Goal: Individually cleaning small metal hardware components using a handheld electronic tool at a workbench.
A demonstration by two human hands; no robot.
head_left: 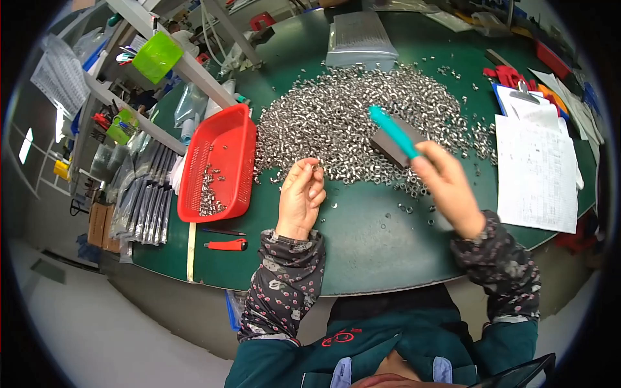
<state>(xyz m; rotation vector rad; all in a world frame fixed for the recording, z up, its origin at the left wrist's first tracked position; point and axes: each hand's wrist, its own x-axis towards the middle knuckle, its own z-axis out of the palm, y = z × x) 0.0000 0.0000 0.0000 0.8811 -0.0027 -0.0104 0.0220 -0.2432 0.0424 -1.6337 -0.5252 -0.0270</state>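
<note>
Grasped in your right hand was a teal tool, over a dark block amid the metal rings; your left hand pinched a small metal piece at its fingertips. The rings spread from the table's middle toward its far edge; a red basket stood toward the left edge, papers by the right.
</note>
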